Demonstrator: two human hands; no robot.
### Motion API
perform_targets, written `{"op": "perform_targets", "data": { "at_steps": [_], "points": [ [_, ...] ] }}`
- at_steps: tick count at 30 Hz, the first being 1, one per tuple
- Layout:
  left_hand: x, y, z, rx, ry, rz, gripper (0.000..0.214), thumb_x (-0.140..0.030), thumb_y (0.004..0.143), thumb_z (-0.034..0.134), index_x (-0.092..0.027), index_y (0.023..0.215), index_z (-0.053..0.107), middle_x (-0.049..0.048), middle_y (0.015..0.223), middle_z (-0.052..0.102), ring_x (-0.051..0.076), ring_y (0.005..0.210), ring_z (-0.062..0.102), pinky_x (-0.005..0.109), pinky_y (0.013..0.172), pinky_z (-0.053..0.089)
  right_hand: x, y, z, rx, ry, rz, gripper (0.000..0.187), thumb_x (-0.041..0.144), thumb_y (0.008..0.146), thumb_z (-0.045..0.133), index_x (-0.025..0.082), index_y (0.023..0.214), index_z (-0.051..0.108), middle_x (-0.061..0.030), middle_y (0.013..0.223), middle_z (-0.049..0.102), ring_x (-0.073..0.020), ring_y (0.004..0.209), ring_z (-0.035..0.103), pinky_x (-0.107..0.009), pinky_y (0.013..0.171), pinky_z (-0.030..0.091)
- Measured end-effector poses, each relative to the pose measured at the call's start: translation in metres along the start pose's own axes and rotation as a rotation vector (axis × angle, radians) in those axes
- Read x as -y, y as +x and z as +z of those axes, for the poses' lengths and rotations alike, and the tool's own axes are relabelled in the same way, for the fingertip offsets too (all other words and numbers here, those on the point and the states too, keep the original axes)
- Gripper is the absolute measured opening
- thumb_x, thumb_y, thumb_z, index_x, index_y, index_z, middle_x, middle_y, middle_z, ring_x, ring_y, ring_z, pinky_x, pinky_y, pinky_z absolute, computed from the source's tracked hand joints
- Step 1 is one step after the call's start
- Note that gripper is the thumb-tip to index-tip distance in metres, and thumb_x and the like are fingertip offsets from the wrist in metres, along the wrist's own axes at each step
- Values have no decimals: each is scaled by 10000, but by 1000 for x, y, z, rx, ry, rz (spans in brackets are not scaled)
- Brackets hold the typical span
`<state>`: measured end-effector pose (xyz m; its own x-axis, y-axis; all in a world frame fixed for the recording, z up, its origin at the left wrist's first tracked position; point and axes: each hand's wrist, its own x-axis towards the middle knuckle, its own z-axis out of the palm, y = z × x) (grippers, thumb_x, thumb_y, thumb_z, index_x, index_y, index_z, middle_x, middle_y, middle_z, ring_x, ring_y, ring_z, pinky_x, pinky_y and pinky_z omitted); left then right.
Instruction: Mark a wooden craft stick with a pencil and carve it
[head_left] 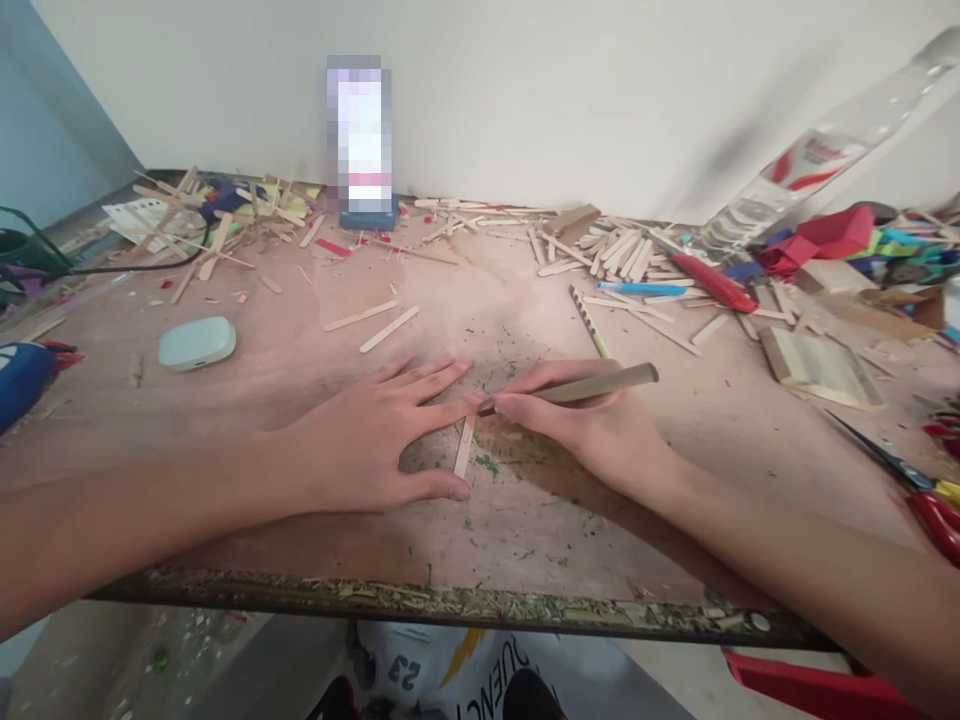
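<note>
My left hand [375, 430] lies flat on the table with its fingers spread. Beside its thumb and under its index fingertip is a wooden craft stick [465, 447] with faint marks on it. In my right hand [592, 410] a tan pen-like tool [600, 385] is pinched, its dark tip near the upper end of that stick. Whether the tip is a nib or a blade I cannot tell. Two more craft sticks [389, 329] rest beyond my left fingers. A patterned pencil [589, 320] lies just past my right hand.
A phone [364, 140] stands on a blue holder at the back. Loose sticks [622, 250] are heaped along the wall, near a red cutter [716, 283] and a leaning water bottle [817, 160]. Scissors [900, 465] lie at right, a pale green case [196, 343] at left.
</note>
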<state>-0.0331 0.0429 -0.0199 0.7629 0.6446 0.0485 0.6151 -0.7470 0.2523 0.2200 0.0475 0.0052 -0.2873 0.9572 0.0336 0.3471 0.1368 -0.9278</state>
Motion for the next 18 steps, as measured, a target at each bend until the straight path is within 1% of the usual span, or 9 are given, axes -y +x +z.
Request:
{"op": "perform_targets", "data": {
  "at_steps": [3, 5, 8, 11, 13, 14, 15, 17, 18],
  "points": [
    [0, 0, 0, 0, -18, 25, 930, -815, 1004, 438, -213, 1696, 285, 143, 1762, 240, 312, 1647, 257, 589, 1341, 216, -3, 3, -3, -63, 35, 15, 255, 466, 809, 857, 236, 721, 791, -40, 702, 767, -203, 645, 672, -319, 557, 505],
    [0, -1, -1, -32, -27, 43, 927, -784, 1019, 457, -191, 1702, 253, 144, 1758, 266, 307, 1633, 302, 572, 1335, 251, -5, 4, -6, -91, 58, 12, 312, 515, 824, 839, 233, 708, 771, -40, 678, 752, -202, 638, 673, -320, 572, 516],
    [0, -6, -6, -142, -26, 36, 753, -623, 1095, 472, -203, 1689, 280, 129, 1739, 346, 292, 1596, 379, 534, 1301, 338, -6, 7, -12, -139, 73, -12, 330, 522, 849, 820, 227, 716, 756, -37, 694, 739, -204, 695, 693, -323, 665, 564],
    [-6, -4, -20, -301, -38, 71, 527, -420, 1141, 465, -215, 1623, 404, 102, 1676, 469, 250, 1527, 464, 470, 1248, 412, -2, 18, -22, -190, 45, -28, 318, 473, 935, 762, 191, 791, 733, -35, 790, 738, -198, 784, 713, -334, 742, 601],
    [-23, 6, -35, -395, -57, 169, 415, -337, 1144, 457, -201, 1531, 518, 84, 1600, 561, 226, 1455, 526, 438, 1210, 444, 3, 32, -32, -211, -13, -33, 280, 417, 993, 725, 159, 886, 715, -32, 877, 735, -184, 830, 717, -353, 775, 616],
    [-37, 14, -43, -447, -65, 238, 379, -318, 1143, 449, -182, 1476, 567, 81, 1547, 610, 220, 1409, 562, 432, 1189, 462, 6, 43, -37, -221, -52, -37, 255, 397, 1011, 715, 149, 950, 711, -34, 930, 734, -179, 851, 716, -361, 787, 620],
    [-54, 24, -51, -468, -67, 292, 359, -313, 1146, 439, -180, 1438, 600, 63, 1492, 654, 202, 1362, 593, 410, 1171, 481, 9, 55, -43, -229, -94, -41, 239, 387, 1015, 718, 148, 1022, 711, -41, 991, 734, -179, 862, 715, -365, 791, 624],
    [-93, 44, -67, -447, -32, 369, 377, -337, 1165, 379, -194, 1412, 627, 17, 1434, 694, 129, 1317, 611, 302, 1179, 483, 16, 84, -56, -264, -174, -57, 262, 381, 1025, 705, 151, 1151, 702, -67, 1108, 727, -196, 923, 718, -380, 811, 631],
    [-113, 54, -73, -405, 46, 366, 427, -348, 1180, 298, -216, 1457, 596, -9, 1523, 631, 86, 1391, 550, 247, 1211, 448, 20, 99, -63, -281, -211, -62, 277, 382, 1032, 694, 161, 1198, 696, -79, 1164, 721, -206, 960, 718, -392, 832, 633]
  ]
}}
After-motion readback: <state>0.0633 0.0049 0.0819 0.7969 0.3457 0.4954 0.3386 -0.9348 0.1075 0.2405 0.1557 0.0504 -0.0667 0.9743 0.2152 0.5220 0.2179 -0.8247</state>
